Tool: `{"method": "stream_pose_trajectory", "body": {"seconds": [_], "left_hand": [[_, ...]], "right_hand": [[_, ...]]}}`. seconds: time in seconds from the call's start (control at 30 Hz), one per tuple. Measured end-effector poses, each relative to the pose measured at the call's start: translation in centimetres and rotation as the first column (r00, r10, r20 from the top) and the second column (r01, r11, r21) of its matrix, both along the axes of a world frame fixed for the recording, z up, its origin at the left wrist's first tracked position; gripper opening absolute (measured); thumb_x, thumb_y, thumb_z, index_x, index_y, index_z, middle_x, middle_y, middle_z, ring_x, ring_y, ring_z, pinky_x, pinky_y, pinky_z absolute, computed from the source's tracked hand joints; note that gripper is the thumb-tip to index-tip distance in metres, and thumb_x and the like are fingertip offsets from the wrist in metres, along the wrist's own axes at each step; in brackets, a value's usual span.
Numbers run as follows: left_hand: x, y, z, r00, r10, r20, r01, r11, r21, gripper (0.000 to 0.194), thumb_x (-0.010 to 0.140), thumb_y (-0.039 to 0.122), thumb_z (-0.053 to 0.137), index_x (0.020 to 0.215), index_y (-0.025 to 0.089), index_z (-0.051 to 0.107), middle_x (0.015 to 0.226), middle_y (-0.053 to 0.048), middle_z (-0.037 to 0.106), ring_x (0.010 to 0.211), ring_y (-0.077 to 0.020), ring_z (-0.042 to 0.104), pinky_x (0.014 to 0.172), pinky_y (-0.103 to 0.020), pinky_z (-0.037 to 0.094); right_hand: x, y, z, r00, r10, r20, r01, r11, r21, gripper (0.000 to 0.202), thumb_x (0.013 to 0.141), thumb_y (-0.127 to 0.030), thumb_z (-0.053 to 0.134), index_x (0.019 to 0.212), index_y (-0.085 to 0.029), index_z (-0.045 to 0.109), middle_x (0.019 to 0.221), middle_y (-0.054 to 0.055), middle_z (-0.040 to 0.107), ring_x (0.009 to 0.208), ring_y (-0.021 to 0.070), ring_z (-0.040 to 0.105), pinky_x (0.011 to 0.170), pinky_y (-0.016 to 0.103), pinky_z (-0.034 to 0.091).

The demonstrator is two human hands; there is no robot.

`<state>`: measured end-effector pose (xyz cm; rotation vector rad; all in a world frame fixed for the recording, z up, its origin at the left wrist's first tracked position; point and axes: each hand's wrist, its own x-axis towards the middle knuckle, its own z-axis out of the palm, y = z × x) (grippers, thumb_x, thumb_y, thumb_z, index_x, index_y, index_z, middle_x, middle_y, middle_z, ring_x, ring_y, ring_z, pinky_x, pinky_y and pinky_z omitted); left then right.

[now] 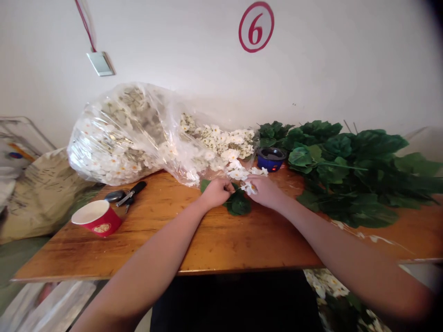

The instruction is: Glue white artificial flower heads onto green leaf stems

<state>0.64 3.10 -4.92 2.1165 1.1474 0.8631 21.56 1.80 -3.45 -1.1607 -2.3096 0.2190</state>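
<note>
Head view: L hand (pixel 217 192) & R hand (pixel 262 190) are near each other, slightly apart, over the wood table (pixel 214 244). L fingers pinch the green leaf sprig (pixel 238 204), which lies btwn & just below the hands, nr table's mid. R fingers grip the white flower sprig (pixel 250 188). Clear bag (pixel 114 143) w/ white flowers behind L; blue pot (pixel 270 163) behind R; leaf pile (pixel 346 170) far R; red cup (pixel 103 222) L.

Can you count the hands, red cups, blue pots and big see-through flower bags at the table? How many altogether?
Left hand and right hand: 2
Red cup: 1
Blue pot: 1
See-through flower bag: 1
Total: 5
</note>
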Motion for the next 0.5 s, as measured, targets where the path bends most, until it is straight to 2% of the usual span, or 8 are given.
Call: {"method": "stream_pose_trajectory", "body": {"seconds": [0.1, 0.33, 0.43, 0.5], "left_hand": [[0.14, -0.08, -0.02, 1.000, 0.016, -0.024, -0.016, 1.000, 0.022, 0.020, 0.063, 0.005, 0.052, 0.068, 0.016, 0.067, 0.071, -0.001, 0.068, 0.070, -0.0150, 0.061, 0.065, -0.025, 0.046], [0.58, -0.56, 0.20, 0.995, 0.077, -0.059, -0.073, 0.996, 0.057, 0.021, 0.060, 0.004, 0.051, 0.066, 0.016, 0.067, 0.070, -0.002, 0.068, 0.069, -0.0164, 0.060, 0.064, -0.026, 0.044], [0.57, -0.54, 0.27, 0.994, 0.087, -0.061, -0.084, 0.995, 0.044, 0.021, 0.060, 0.004, 0.052, 0.066, 0.016, 0.067, 0.069, -0.002, 0.067, 0.068, -0.0161, 0.059, 0.063, -0.026, 0.043], [0.42, -0.45, 0.44, 0.996, 0.080, -0.025, -0.080, 0.997, 0.003, 0.018, 0.061, 0.005, 0.053, 0.066, 0.016, 0.066, 0.069, -0.001, 0.067, 0.067, -0.0150, 0.059, 0.062, -0.025, 0.043]], "right_hand": [[-0.15, -0.10, -0.09, 0.995, 0.022, 0.097, -0.024, 0.999, 0.023, 0.016, 0.074, -0.012, 0.054, 0.083, -0.015, 0.067, 0.092, 0.010, 0.067, 0.086, 0.0218, 0.062, 0.078, 0.029, 0.045], [-0.65, -0.66, -0.06, 0.994, -0.035, 0.106, 0.035, 0.999, 0.002, 0.016, 0.074, -0.013, 0.054, 0.084, -0.016, 0.066, 0.095, 0.010, 0.067, 0.087, 0.0214, 0.061, 0.079, 0.028, 0.044], [-0.77, -0.72, 0.14, 0.997, -0.042, 0.065, 0.044, 0.999, -0.025, 0.012, 0.074, -0.014, 0.053, 0.079, -0.016, 0.064, 0.089, 0.009, 0.067, 0.083, 0.0207, 0.060, 0.077, 0.028, 0.043], [-0.77, -0.58, 0.21, 0.996, -0.077, -0.040, 0.074, 0.995, -0.073, 0.009, 0.076, -0.018, 0.054, 0.077, -0.017, 0.063, 0.085, 0.008, 0.067, 0.080, 0.0201, 0.059, 0.074, 0.027, 0.043]]}}
